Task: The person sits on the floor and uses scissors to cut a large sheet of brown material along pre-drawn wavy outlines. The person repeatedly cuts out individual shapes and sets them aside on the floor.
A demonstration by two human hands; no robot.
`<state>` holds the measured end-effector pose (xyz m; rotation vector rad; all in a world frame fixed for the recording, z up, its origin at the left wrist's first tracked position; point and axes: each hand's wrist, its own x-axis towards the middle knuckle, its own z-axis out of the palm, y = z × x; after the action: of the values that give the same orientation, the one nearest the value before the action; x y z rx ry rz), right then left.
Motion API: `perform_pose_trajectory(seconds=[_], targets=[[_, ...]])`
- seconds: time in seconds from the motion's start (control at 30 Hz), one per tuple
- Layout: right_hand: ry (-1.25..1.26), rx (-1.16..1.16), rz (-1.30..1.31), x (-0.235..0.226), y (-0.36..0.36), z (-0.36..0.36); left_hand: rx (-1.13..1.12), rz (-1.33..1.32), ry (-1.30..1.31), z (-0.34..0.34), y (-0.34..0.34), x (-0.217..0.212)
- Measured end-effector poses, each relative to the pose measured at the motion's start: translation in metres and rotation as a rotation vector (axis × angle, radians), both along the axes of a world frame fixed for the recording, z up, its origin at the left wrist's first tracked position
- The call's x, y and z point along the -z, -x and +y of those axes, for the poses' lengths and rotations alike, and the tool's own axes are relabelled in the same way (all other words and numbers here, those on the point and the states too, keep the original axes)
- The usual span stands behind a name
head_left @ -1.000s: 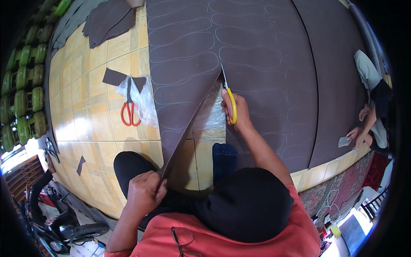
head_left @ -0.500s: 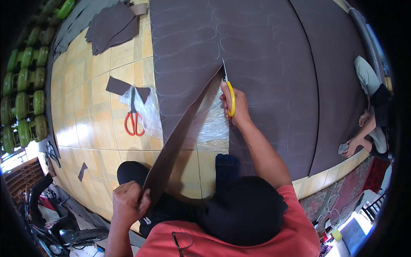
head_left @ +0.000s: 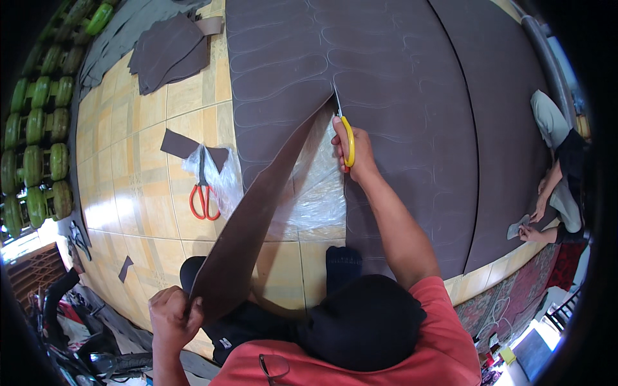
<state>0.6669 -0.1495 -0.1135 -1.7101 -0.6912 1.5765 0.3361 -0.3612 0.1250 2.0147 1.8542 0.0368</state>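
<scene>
Compared with a second ago, the left hand (head_left: 172,315) sits farther out to the left, its grip closed on the near end of the lifted flap of the dark brown sheet (head_left: 380,96), and more clear plastic (head_left: 322,199) shows beneath. The right hand (head_left: 358,151) is farther along the sheet, its grip wrapped around the yellow-handled scissors (head_left: 346,124), whose blades meet the top of the slit, their opening too fine to tell. The uncut part lies spread over the tiled floor (head_left: 145,193).

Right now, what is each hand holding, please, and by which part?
Left hand: sheet, by its lifted near end. Right hand: yellow scissors, by the handles.
</scene>
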Motion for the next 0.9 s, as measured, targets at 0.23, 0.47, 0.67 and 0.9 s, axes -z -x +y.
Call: perform_pose_trajectory(seconds=[0.23,0.47,0.67,0.9], targets=[[-0.014,0.005,0.001,0.004,-0.001,0.026,-0.033,0.033,-0.019,0.008,0.019,-0.011],[0.007,0.058,0.024,0.004,0.011,0.046,-0.075,0.042,-0.032,0.011,0.032,-0.015],[-0.028,0.088,0.045,0.004,0.011,0.057,-0.083,0.068,-0.056,0.016,0.036,-0.017],[-0.031,0.008,0.036,0.002,0.002,0.08,-0.152,0.087,-0.04,0.017,0.052,-0.028]])
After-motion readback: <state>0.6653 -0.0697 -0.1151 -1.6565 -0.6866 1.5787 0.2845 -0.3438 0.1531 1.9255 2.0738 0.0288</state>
